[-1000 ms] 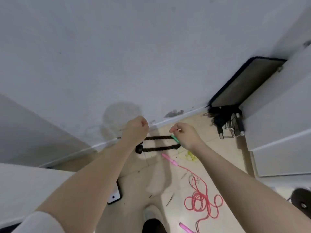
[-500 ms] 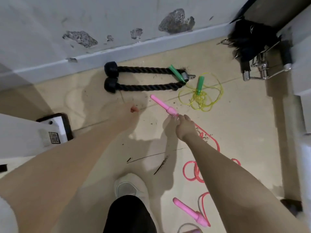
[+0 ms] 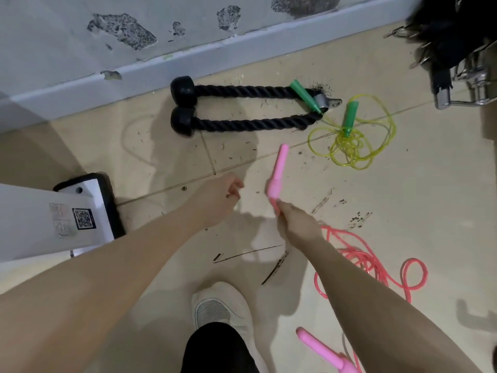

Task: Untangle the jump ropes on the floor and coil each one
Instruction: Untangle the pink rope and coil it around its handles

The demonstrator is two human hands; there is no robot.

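**Right hand lifts a pink jump-rope handle over the tiled floor**

The beige tiled floor (image 3: 150, 146) runs up to a pale baseboard and a grey wall (image 3: 67, 49) with flaking patches. A white machine base (image 3: 51, 219) with a QR label sits at the left edge. Near the baseboard lies a thick black rope attachment (image 3: 242, 109), folded into two parallel runs with round black end caps.

The pink jump rope (image 3: 376, 265) lies in loose tangled loops on the floor at the right, beside the right forearm; its second pink handle (image 3: 320, 351) rests at the bottom edge. The yellow jump rope (image 3: 352, 146) is a knotted heap just right of the black rope, one green handle (image 3: 305, 97) lying across the black rope's end, the other green handle (image 3: 349, 117) standing on the heap.

A white shoe (image 3: 220, 305) shows at the bottom centre.

The right hand (image 3: 295, 224) is curled around the lower end of a pink handle (image 3: 278, 173), which points up and away. The left hand (image 3: 217, 197) hovers just beside it, fingers loosely curled, holding nothing.
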